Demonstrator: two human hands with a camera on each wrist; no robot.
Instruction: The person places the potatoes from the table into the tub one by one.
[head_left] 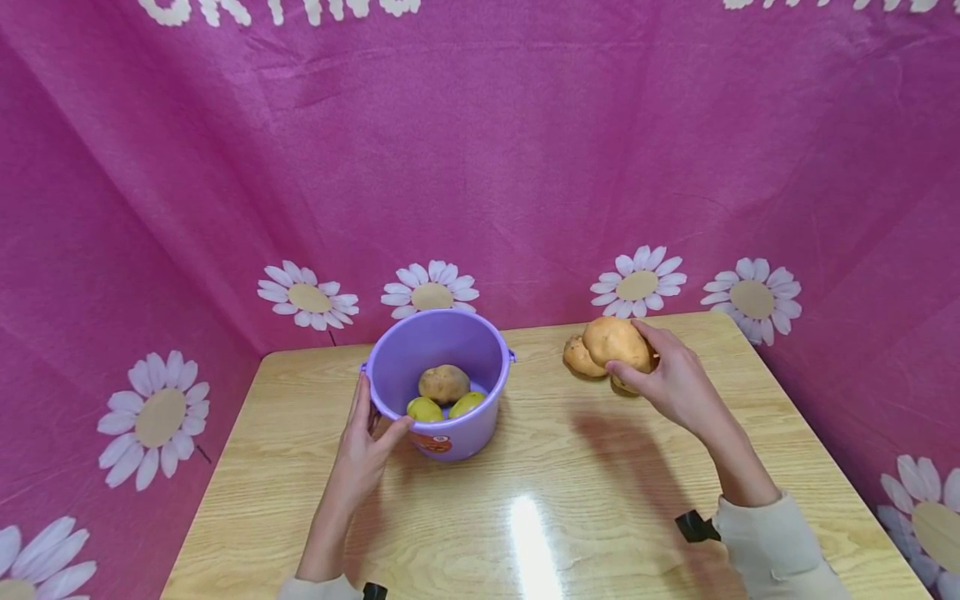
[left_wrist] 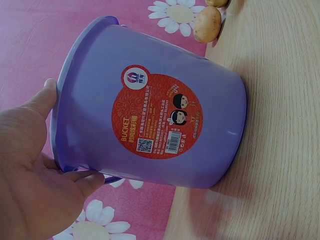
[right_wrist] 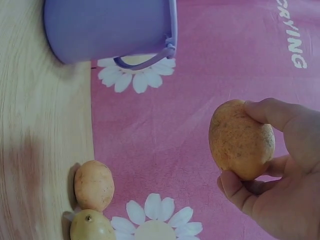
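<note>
- Both hands (head_left: 363,462) (head_left: 678,383) are at work above the worktop (head_left: 600,517): the left spread wide on the bucket, the right closed to the width of a tan potato.
- That tan potato (head_left: 615,343) sits between the right thumb and fingers, raised off the surface near the worktop's far right corner (the right wrist view shows it well clear of the wood).
- Just beneath and beside it, by the far edge, lie a smaller potato (right_wrist: 94,185) and a yellowish round piece (right_wrist: 92,226), side by side; the head view shows the latter mostly hidden behind the held one.
- Well to the left of the right hand, a purple bucket (head_left: 480,429) stands upright toward the far edge, left of the worktop's middle.
- Against the bucket's left and near side, at the rim, rest the left thumb and fingers, set far apart.
- Inside the bucket, just beyond the left thumb, are a brown potato (head_left: 444,383) and two yellow-green fruits (head_left: 425,409) (head_left: 468,405), the fruits nearer the worktop's near edge.
</note>
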